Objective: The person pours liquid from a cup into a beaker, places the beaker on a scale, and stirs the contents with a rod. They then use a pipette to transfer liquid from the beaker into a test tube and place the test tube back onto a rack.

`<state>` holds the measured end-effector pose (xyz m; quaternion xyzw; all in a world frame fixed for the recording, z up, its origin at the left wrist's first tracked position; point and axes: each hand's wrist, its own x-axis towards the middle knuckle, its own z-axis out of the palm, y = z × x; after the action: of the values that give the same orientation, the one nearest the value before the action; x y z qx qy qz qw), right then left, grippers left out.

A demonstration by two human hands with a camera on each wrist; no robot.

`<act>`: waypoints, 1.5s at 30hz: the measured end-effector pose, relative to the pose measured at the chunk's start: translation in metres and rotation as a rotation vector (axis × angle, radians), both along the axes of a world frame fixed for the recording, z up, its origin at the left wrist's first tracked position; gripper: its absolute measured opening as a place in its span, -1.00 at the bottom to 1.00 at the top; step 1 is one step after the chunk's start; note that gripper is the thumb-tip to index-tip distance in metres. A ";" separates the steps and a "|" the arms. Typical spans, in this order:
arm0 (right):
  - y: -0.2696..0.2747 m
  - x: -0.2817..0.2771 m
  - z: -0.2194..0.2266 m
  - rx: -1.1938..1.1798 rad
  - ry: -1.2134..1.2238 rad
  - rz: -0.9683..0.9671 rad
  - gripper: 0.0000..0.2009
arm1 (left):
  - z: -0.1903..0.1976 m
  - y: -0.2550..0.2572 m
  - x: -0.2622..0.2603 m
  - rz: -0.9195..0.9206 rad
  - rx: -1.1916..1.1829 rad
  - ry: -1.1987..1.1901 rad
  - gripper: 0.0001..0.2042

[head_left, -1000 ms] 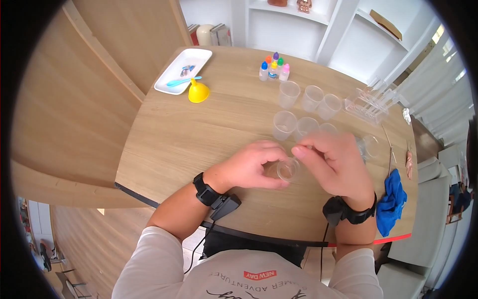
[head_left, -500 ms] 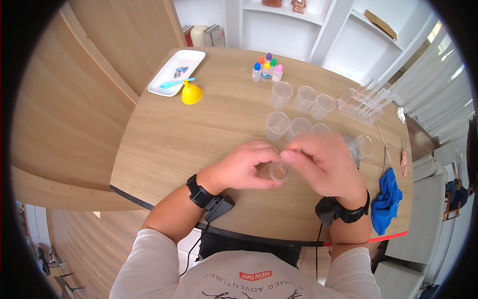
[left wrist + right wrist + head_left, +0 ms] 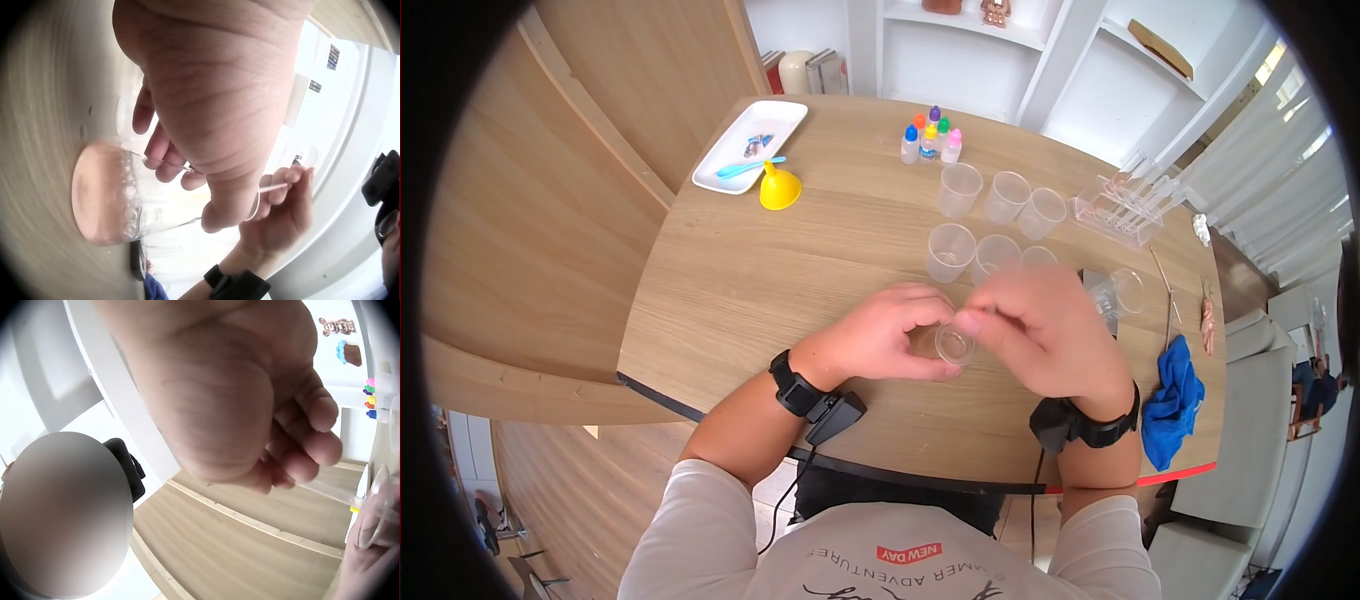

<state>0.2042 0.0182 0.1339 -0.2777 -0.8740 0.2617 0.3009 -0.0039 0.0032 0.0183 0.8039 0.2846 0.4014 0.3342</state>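
Note:
A clear vessel (image 3: pixel 164 209) with a round rim stands on the table in front of the person, pinkish liquid and bubbles in its lower part. Around its upper part curl the thumb and fingers of my left hand (image 3: pixel 887 335), on the left side in the head view. My right hand (image 3: pixel 1050 335) is above the rim at the right, pinching a thin clear rod (image 3: pixel 328 491) between thumb and fingers. The rod slants down toward the vessel's mouth; in the left wrist view its lower part is hidden behind the left thumb.
Several clear plastic cups (image 3: pixel 951 250) stand beyond the hands. Behind them are dropper bottles (image 3: pixel 928 150) with coloured caps and a test-tube rack (image 3: pixel 1115 215). A white tray (image 3: pixel 785 118) and yellow funnel (image 3: pixel 780 190) sit far left. A blue cloth (image 3: pixel 1170 410) lies at right.
The head view has turned slightly, shifting the whole scene left. Both hands stay at the vessel, the left holding it and the right keeping its pinch above the rim.

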 end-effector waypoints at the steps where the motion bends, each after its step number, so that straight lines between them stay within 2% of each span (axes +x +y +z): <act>1: 0.000 0.002 0.001 -0.032 -0.021 0.058 -0.93 | 0.002 -0.001 -0.002 -0.016 -0.055 0.065 -0.47; 3: -0.001 0.002 0.001 -0.064 -0.043 0.117 -0.93 | 0.000 0.000 -0.002 -0.015 -0.033 0.057 -0.47; 5: -0.004 0.000 0.001 -0.059 -0.061 -0.101 -0.92 | -0.001 0.001 -0.002 -0.014 -0.009 0.048 -0.46; 6: -0.003 0.001 0.002 -0.059 -0.061 -0.100 -0.92 | -0.001 0.000 -0.003 -0.019 -0.021 0.057 -0.47; 8: -0.001 0.003 0.005 -0.071 -0.082 0.108 -0.92 | -0.001 0.001 -0.003 -0.025 -0.030 0.066 -0.48; 11: -0.003 0.001 0.001 -0.011 -0.042 0.017 -0.91 | -0.001 0.001 -0.003 -0.029 -0.023 0.064 -0.50; 18: -0.002 0.002 0.004 -0.066 -0.073 0.098 -0.92 | -0.004 0.001 -0.001 -0.016 -0.012 0.034 -0.52; 20: -0.003 0.001 0.002 -0.066 -0.033 -0.053 -0.92 | -0.004 0.001 -0.001 -0.009 0.005 0.006 -0.52; 21: -0.003 0.001 0.002 -0.068 -0.033 -0.053 -0.92 | 0.000 0.000 -0.003 -0.018 -0.020 0.043 -0.54; 23: 0.000 0.003 0.003 -0.045 -0.070 0.103 -0.93 | 0.001 0.000 -0.004 -0.026 -0.043 0.079 -0.55; 24: -0.001 0.002 0.002 -0.045 -0.070 0.104 -0.93 | -0.001 0.000 -0.002 -0.023 -0.038 0.044 -0.56; 26: -0.003 -0.002 -0.001 0.009 -0.010 -0.023 -0.93 | -0.002 0.000 -0.001 -0.020 -0.034 0.009 -0.58; 30: -0.002 0.003 0.004 -0.039 -0.046 0.095 -0.93 | -0.002 0.001 -0.003 -0.024 -0.023 0.037 -0.57; 32: -0.005 0.002 0.004 -0.044 -0.015 -0.035 -0.93 | -0.003 0.001 -0.002 -0.031 -0.026 0.046 -0.56; 34: 0.000 0.001 -0.001 -0.019 0.003 0.006 -0.93 | -0.005 0.002 0.003 0.017 0.041 -0.041 -0.63; 39: -0.002 0.003 0.003 -0.049 -0.057 0.099 -0.92 | -0.002 0.001 0.002 0.011 0.018 -0.021 -0.63; 41: -0.004 0.000 0.001 -0.019 0.000 -0.035 -0.92 | -0.002 0.001 0.003 0.015 0.029 -0.033 -0.63; 45: -0.001 0.002 0.001 -0.043 -0.041 0.118 -0.92 | -0.002 0.001 0.002 0.014 0.035 -0.039 -0.63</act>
<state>0.2061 0.0170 0.1353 -0.2372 -0.8891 0.2919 0.2608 -0.0018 0.0039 0.0163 0.7995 0.2765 0.4244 0.3228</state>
